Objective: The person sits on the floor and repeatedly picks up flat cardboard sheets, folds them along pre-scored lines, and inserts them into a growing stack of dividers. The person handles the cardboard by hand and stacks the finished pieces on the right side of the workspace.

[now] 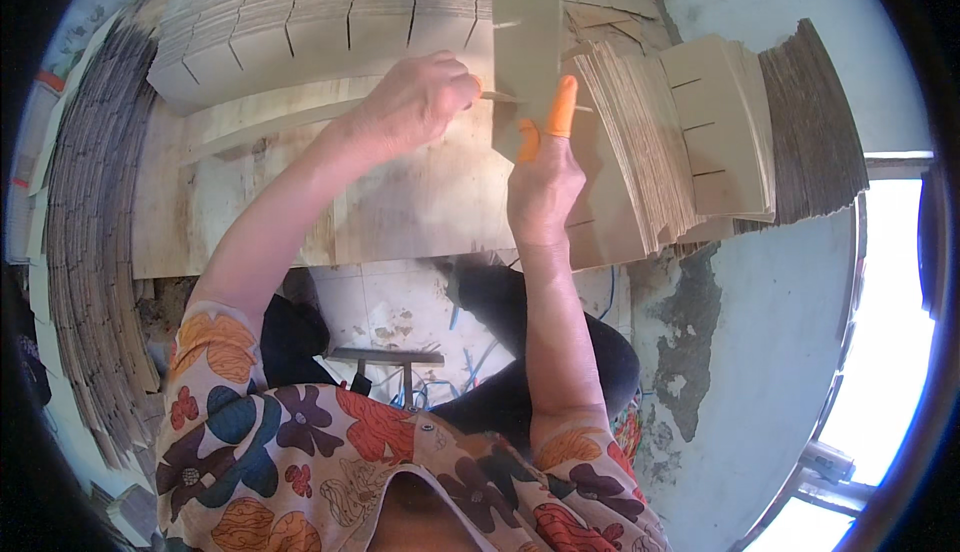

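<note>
My left hand [425, 100] is closed in a pinch, an orange finger cot showing at its tip. A narrow cardboard strip [270, 127] runs behind my left wrist, and its thin end sticks out on the other side of the fingers, at the piece in my right hand. My right hand [545, 187] wears orange finger cots on the thumb and a finger. It grips the near end of a long slotted cardboard strip [528, 27], which points away from me. The fingers behind this strip are hidden. Both hands are above a wooden board [420, 202].
Stacked slotted cardboard strips [320, 32] line the table's far side. More cardboard stacks lean at the right [720, 132], with a darker stack [815, 117] beyond. A tall cardboard stack [95, 222] stands at the left. Below the table edge are my legs and blue straps on the floor.
</note>
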A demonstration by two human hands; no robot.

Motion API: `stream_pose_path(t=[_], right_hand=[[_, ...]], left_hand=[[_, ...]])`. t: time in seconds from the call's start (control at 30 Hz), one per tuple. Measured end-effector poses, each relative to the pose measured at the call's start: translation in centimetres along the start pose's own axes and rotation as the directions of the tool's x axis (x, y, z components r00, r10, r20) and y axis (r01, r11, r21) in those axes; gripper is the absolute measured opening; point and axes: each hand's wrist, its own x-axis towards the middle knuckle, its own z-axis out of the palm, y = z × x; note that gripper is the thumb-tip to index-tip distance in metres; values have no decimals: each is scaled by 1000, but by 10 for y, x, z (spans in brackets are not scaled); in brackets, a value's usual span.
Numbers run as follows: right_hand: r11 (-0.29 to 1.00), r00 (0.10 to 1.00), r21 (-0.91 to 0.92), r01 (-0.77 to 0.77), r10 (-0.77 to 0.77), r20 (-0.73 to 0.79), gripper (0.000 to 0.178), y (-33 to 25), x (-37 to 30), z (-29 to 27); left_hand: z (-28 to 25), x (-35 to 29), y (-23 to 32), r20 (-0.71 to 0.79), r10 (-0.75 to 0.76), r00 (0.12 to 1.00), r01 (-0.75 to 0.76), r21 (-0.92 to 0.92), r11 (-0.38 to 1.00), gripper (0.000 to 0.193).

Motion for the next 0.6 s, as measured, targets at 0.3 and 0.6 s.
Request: stream_pose_path(t=[0.3, 0.6], right_hand=[[962, 993, -259, 90, -67, 93, 75, -18, 1, -9], [999, 977, 4, -37, 35, 208, 79, 0, -8, 4]], left_hand=[[-6, -18, 18, 29, 6, 1000, -8, 68, 998, 7], [-35, 6, 25, 342, -243, 908, 334, -238, 912, 37]])
